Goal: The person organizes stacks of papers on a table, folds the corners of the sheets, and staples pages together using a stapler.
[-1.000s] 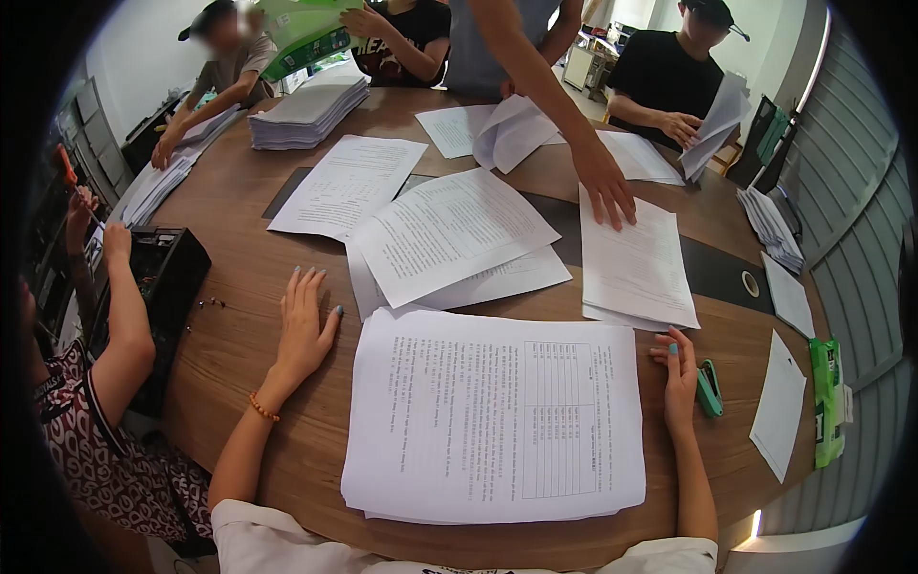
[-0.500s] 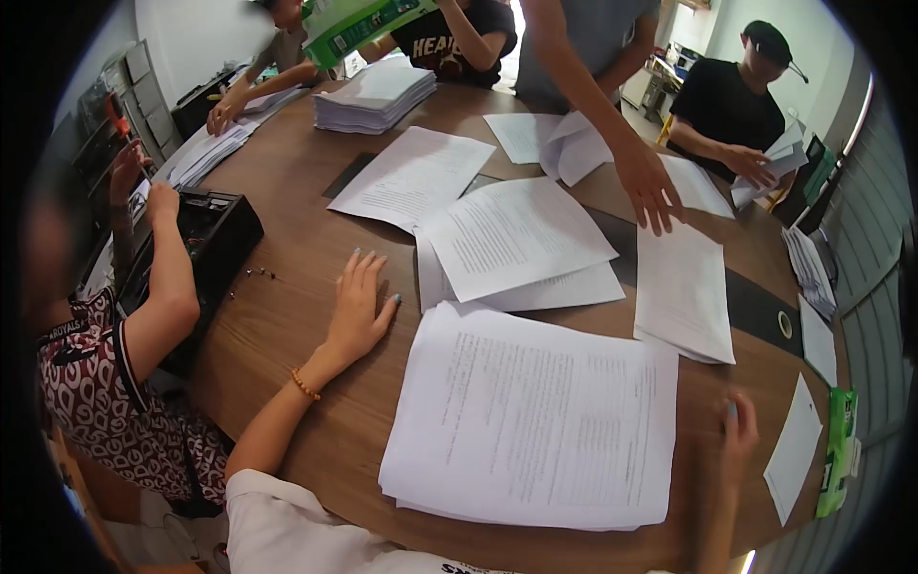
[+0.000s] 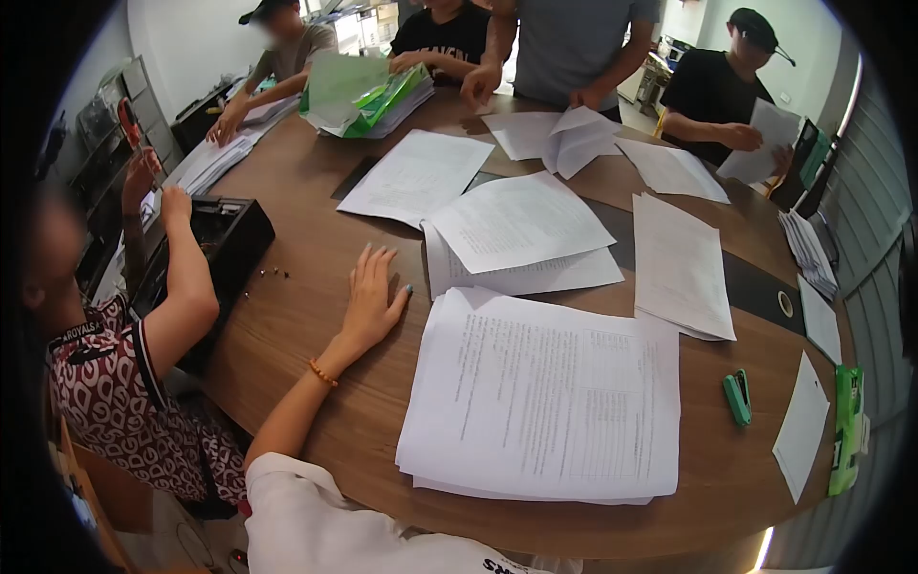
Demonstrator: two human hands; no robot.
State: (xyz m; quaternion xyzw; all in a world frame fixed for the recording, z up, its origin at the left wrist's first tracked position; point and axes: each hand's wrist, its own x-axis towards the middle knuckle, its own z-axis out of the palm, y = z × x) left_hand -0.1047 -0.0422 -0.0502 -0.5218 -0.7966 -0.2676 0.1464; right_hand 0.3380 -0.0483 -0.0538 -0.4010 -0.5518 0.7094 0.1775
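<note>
My left hand (image 3: 372,304) lies flat on the wooden table (image 3: 316,383), fingers spread, holding nothing, a beaded bracelet at its wrist. To its right is a thick stack of printed sheets (image 3: 545,397). Loose printed sheets (image 3: 526,220) overlap just beyond that stack. My right hand is out of view. A green stapler (image 3: 737,398) rests on the table right of the stack, and a separate pile of sheets (image 3: 681,263) lies beyond it.
At the left a person handles an open black case (image 3: 229,244), with small screws (image 3: 274,273) beside it. Several people stand or sit across the table. A green wrapper (image 3: 359,100) covers a paper stack. A tape roll (image 3: 785,303) lies at the right.
My right hand has left the view. The standing person's arm has drawn back from the right-hand sheets. The green wrapper has come down onto the far stack. The view has shifted.
</note>
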